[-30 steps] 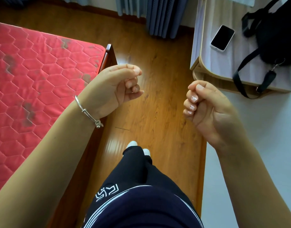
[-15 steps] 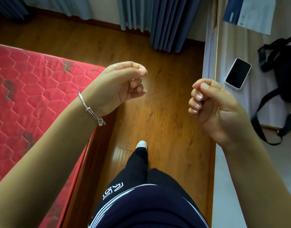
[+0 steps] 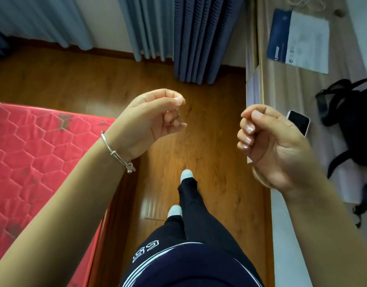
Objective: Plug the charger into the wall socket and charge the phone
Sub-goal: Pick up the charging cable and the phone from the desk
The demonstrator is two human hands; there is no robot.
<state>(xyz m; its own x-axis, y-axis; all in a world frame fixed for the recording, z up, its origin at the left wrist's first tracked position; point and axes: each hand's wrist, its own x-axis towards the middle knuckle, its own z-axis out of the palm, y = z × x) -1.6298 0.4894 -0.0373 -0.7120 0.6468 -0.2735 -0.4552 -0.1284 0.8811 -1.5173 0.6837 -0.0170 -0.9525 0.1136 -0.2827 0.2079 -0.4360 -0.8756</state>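
A phone (image 3: 299,122) with a dark screen and white rim lies face up on the desk (image 3: 342,83) at the right, partly hidden behind my right hand (image 3: 267,146). That hand hovers just left of the desk edge, fingers curled shut with nothing in them. My left hand (image 3: 151,119), a silver bangle on its wrist, is raised over the wooden floor with its fingers curled and empty. I see neither a charger nor a wall socket.
A black bag (image 3: 352,121) with straps lies on the desk right of the phone. A blue-and-white paper package (image 3: 298,40) lies further back. A red quilted mattress (image 3: 33,162) fills the left. Blue curtains (image 3: 199,38) hang ahead. My legs stand on the floor strip between.
The view has moved forward and tilted up, so the desk, phone and package sit closer and lower. Both hands stay curled, held in front of me.
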